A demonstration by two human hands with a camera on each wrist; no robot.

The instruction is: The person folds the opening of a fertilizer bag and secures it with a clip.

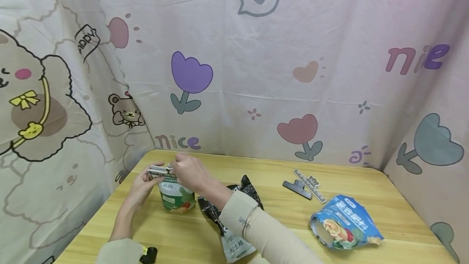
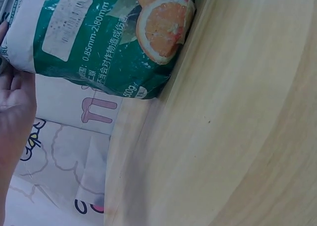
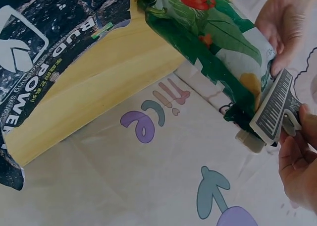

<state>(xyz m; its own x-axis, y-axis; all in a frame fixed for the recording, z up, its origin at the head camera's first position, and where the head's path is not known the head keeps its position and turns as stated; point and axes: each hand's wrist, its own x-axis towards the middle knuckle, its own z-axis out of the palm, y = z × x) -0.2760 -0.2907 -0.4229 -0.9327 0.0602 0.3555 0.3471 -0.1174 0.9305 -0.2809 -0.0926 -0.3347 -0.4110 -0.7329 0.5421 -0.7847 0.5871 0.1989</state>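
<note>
A green and white bag (image 1: 176, 199) printed with fruit and vegetables stands upright near the table's left side. Across its folded top sits a clip (image 3: 273, 107) with a piano-key pattern. My left hand (image 1: 142, 185) grips the bag's top edge by one end of the clip, fingers behind and thumb in front. At the clip's handle, my right hand (image 3: 299, 154) pinches with thumb and fingers. In the left wrist view, the green bag (image 2: 106, 42) shows its label side, and only part of my left hand (image 2: 17, 107) appears.
A black and silver bag (image 1: 234, 241) lies beside the green one, partly under my right forearm. Farther right lies a blue bag (image 1: 346, 223) with a fruit print. Behind it are a dark clip (image 1: 298, 190) and a piano-key-patterned clip (image 1: 318, 194). Printed curtains (image 1: 249, 72) surround the table.
</note>
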